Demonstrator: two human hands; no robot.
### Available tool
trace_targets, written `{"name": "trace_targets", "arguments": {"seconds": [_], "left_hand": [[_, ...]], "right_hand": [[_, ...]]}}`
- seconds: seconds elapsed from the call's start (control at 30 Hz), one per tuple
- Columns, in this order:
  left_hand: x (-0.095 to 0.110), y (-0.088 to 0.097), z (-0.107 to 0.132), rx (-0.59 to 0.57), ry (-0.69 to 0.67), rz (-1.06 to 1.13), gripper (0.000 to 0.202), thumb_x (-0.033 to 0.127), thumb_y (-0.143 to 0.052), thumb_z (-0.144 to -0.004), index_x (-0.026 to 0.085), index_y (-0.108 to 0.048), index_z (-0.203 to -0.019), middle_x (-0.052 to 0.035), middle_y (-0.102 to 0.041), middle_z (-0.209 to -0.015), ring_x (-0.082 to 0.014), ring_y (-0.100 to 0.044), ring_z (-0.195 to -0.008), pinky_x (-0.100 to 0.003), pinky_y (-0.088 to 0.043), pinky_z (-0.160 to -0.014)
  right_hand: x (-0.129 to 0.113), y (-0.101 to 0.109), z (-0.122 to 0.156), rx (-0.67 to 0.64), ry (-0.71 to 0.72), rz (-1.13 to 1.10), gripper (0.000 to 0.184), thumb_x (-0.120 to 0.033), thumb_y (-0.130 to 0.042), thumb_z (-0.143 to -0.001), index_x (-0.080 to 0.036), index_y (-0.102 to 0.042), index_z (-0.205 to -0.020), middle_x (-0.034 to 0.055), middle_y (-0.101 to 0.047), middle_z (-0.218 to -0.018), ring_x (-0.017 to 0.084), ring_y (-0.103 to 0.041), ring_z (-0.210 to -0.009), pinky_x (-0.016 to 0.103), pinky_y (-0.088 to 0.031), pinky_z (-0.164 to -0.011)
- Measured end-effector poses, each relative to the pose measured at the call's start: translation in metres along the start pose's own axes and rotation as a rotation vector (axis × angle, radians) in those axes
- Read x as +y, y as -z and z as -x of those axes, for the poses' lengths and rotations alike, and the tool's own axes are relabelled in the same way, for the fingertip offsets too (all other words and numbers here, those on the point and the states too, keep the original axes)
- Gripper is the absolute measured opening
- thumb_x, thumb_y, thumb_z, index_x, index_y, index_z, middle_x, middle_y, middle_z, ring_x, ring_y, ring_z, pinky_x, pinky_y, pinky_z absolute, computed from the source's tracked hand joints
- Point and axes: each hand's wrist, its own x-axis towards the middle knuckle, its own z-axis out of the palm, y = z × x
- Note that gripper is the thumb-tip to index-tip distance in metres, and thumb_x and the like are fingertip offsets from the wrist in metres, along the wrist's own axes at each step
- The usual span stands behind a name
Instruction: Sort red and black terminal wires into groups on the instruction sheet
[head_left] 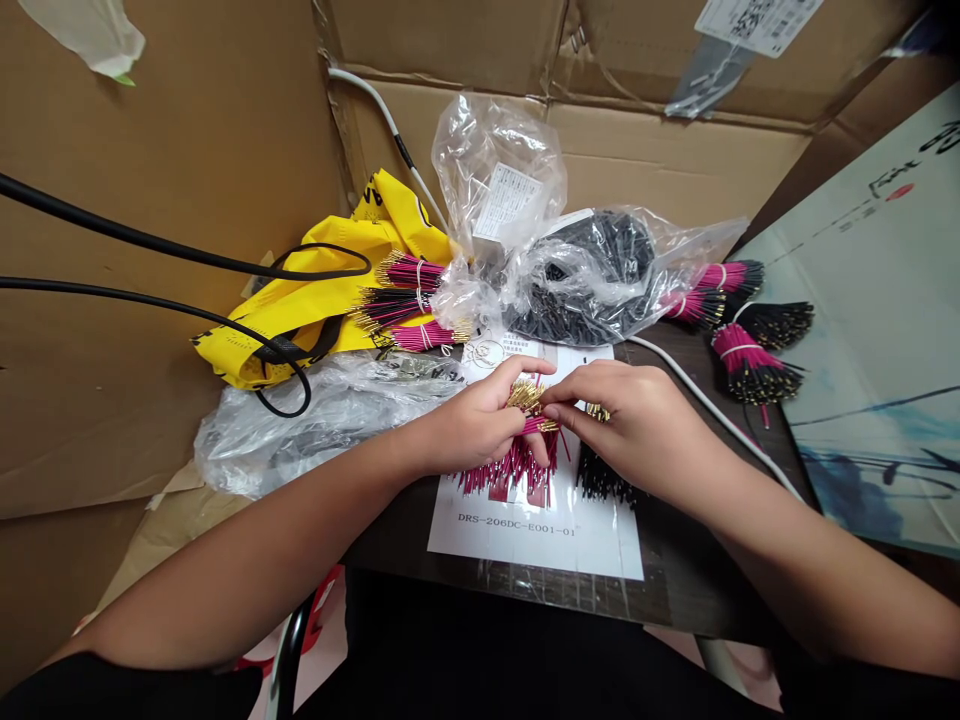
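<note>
Several pink wires point(536, 425) with gold-coloured metal ends lie in my left hand point(484, 425), its thumb and fingers closed around them, index finger stretched out. My right hand point(630, 410) pinches at the gold tips with thumb and forefinger, apparently on a single wire end that the fingers mostly hide. Under my left hand, a pile of loose pink wires point(499, 470) covers part of a printed sheet point(536, 555). Black wires point(604, 480), also with gold ends, lie beneath my right hand.
Behind my hands sits a clear plastic bag point(592, 270) of black wires. Tied pink and black bundles point(750, 355) lie at right, others point(416, 300) at left beside a yellow bag point(300, 300). Cardboard walls point(187, 130) and a painted panel point(885, 330) enclose the dark table point(682, 560).
</note>
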Motion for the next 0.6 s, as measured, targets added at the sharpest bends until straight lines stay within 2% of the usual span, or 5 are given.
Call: {"name": "trace_targets", "arguments": {"seconds": [0.13, 0.4, 0.47, 0.53, 0.6], "left_hand": [[0.0011, 0.0000, 0.0003, -0.004, 0.008, -0.001, 0.064, 0.006, -0.041, -0.081, 0.020, -0.030, -0.142, 0.0000, -0.074, -0.077, -0.0052, -0.039, -0.038, -0.021, -0.032, -0.047], [0.0011, -0.0008, 0.0015, 0.004, -0.004, -0.058, 0.065, 0.005, -0.043, -0.082, 0.019, -0.032, -0.144, 0.0012, -0.072, -0.075, -0.0060, -0.041, -0.043, -0.022, -0.032, -0.050], [-0.0005, -0.0013, 0.0017, 0.005, -0.024, -0.106, 0.068, 0.003, -0.043, -0.081, 0.018, -0.030, -0.147, 0.0007, -0.072, -0.075, -0.0085, -0.051, -0.051, -0.023, -0.037, -0.055], [-0.0022, -0.0014, 0.0019, 0.000, -0.067, -0.156, 0.069, 0.004, -0.045, -0.083, 0.017, -0.030, -0.149, -0.0008, -0.073, -0.078, -0.0130, -0.063, -0.067, -0.026, -0.045, -0.065], [-0.0031, -0.0012, 0.0022, -0.002, -0.105, -0.184, 0.069, 0.004, -0.047, -0.084, 0.016, -0.030, -0.150, -0.0019, -0.073, -0.081, -0.0172, -0.069, -0.083, -0.031, -0.050, -0.077]], "right_hand": [[-0.0006, 0.0007, 0.0010, -0.007, -0.006, -0.068, 0.011, -0.012, -0.067, -0.091, -0.019, -0.075, -0.093, 0.0024, -0.076, -0.087, 0.017, -0.069, -0.080, 0.030, -0.049, -0.073], [-0.0003, 0.0020, -0.0024, -0.043, 0.094, -0.084, 0.010, -0.012, -0.066, -0.092, -0.018, -0.071, -0.086, 0.0019, -0.071, -0.080, 0.016, -0.062, -0.077, 0.031, -0.047, -0.074], [-0.0008, 0.0020, -0.0031, -0.061, 0.120, -0.086, 0.012, -0.010, -0.065, -0.092, -0.018, -0.070, -0.086, 0.0020, -0.070, -0.079, 0.017, -0.062, -0.077, 0.031, -0.046, -0.075], [-0.0020, 0.0020, -0.0027, -0.058, 0.137, -0.059, 0.013, -0.008, -0.063, -0.092, -0.018, -0.071, -0.087, 0.0026, -0.069, -0.079, 0.017, -0.061, -0.077, 0.033, -0.045, -0.076], [-0.0041, 0.0021, -0.0017, -0.026, 0.155, 0.000, 0.013, -0.010, -0.062, -0.094, -0.017, -0.071, -0.089, 0.0044, -0.070, -0.082, 0.019, -0.062, -0.079, 0.035, -0.044, -0.076]]}}
